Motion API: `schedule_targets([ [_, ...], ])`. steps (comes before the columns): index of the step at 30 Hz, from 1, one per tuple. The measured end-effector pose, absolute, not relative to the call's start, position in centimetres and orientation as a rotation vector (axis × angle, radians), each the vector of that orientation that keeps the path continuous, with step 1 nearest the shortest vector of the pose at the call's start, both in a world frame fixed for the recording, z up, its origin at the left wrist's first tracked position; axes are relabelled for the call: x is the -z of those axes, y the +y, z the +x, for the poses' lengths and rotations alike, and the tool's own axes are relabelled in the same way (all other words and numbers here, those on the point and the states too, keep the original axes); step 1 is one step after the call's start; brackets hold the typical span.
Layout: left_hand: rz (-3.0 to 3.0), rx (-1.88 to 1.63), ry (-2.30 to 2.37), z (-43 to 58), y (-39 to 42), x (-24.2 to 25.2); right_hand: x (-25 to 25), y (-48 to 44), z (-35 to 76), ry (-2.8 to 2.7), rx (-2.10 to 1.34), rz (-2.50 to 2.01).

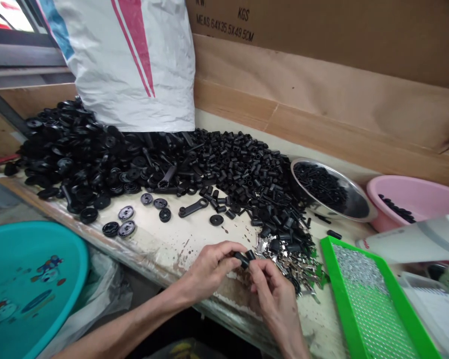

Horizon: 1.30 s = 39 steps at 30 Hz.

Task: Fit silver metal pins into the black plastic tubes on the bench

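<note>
At the near edge of the workbench, left hand and right hand meet, fingertips pinching 1 short black tube close and steady, just left of a heap of silver metal clips.

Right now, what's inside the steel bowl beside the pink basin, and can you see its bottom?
The steel bowl holds a heap of small black plastic pieces, with bare steel showing at its right. The floor beneath the heap is covered.
</note>
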<state>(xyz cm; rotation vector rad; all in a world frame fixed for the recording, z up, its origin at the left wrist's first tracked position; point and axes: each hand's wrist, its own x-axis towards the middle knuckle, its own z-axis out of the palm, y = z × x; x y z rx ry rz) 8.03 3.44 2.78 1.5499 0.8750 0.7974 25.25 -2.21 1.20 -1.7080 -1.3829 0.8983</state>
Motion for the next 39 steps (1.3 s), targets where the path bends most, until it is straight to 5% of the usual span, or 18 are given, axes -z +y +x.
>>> schedule_targets([
  [7, 1.86, -0.647, 0.867, 7.3, 3.6, -3.0, -1.4, -2.0, 25.2, -1.57, -0.686, -1.636],
  [17, 2.021, -0.85, 0.712, 7.4, 3.7, -2.4, -0.8, -2.2, 25.1, -1.252, -1.278, -1.569],
  [27, 1.372, -0.599, 0.791, 7.2, 4.1, -2.5, -1.6, -1.9, 24.8, -1.692, -0.38, -1.4],
  [39, 1.722, -0.634, 0.855, 7.0, 3.9, -2.9, -1.0, -2.8, 24.8, -1.645, -0.621, -1.582],
])
